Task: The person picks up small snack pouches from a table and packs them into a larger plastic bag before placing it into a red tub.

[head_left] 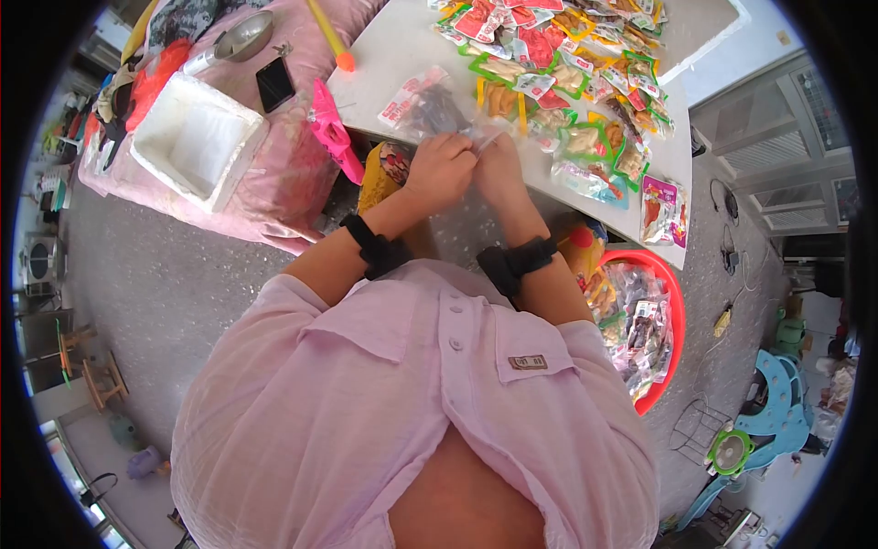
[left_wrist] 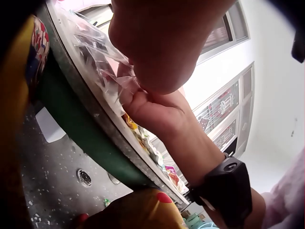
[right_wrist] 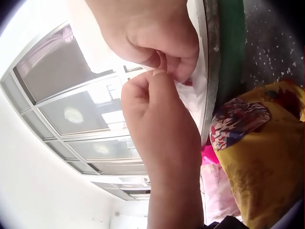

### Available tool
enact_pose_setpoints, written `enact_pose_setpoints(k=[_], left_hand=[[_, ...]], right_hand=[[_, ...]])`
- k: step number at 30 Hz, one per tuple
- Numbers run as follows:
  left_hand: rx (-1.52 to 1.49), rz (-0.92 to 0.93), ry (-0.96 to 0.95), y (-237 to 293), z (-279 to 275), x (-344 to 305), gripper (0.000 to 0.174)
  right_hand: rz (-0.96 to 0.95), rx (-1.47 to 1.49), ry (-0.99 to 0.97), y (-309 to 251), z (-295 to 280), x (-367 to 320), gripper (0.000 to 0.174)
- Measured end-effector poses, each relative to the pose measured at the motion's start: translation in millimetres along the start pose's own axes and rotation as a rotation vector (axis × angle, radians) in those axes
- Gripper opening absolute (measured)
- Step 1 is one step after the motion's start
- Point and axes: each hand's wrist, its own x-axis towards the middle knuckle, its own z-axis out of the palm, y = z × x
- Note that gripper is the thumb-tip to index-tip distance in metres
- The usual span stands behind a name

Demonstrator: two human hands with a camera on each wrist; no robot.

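Note:
At the near edge of the white table (head_left: 370, 87), my left hand (head_left: 442, 169) and right hand (head_left: 499, 169) are close together. Both pinch the top edge of a clear plastic bag (head_left: 437, 110), which lies on the tabletop with dark contents and red-and-white print. In the left wrist view, the bag's crinkled film (left_wrist: 97, 52) runs up to the curled fingers of the right hand (left_wrist: 157, 112). The right wrist view has the fingertips of both hands meeting; the left hand (right_wrist: 164, 114) shows thumb against curled forefinger. Many small food packets (head_left: 585, 142) lie just right of the hands.
A red basin (head_left: 679, 316) full of packets stands on the floor at right. To the left, a pink-covered surface (head_left: 293, 174) bears a white foam box (head_left: 151, 137), a phone (head_left: 274, 84) and a metal pan (head_left: 245, 37). A bright pink plastic item (head_left: 334, 133) hangs at the table's left edge.

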Motion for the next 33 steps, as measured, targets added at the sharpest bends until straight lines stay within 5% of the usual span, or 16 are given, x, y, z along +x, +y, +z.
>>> enact_pose_setpoints(k=[2,7,15,21,25,28,33], left_hand=[[-0.009,-0.007,0.019,5.6,-3.4,-5.0,0.024],[0.099,0.011,0.046,4.8,-1.8,-25.2,0.036],[0.121,0.123,0.070,-16.2,4.8,-30.9,0.022],[-0.129,0.092,0.145,-22.2,-36.9,5.0,0.012],[-0.623,-0.232,0.151,-17.5,-73.3,33.6,0.004],[-0.883,-0.371,0.103,-17.2,-87.5,42.1,0.004],[-0.948,-0.374,0.100,24.9,-88.9,36.4,0.002]], right_hand=[[-0.007,0.042,0.020,10.3,-7.8,-8.1,0.025],[0.402,0.322,0.207,-10.3,-37.2,-31.3,0.028],[0.442,0.308,0.273,-9.5,-60.1,-63.0,0.020],[0.303,0.222,0.240,-29.9,-71.4,-66.3,0.018],[0.170,0.046,0.253,-62.6,-75.2,-64.7,0.024],[-0.071,0.031,0.110,-73.0,-79.6,-67.2,0.040],[-0.189,-0.073,-0.183,-104.6,-54.7,-94.5,0.064]])
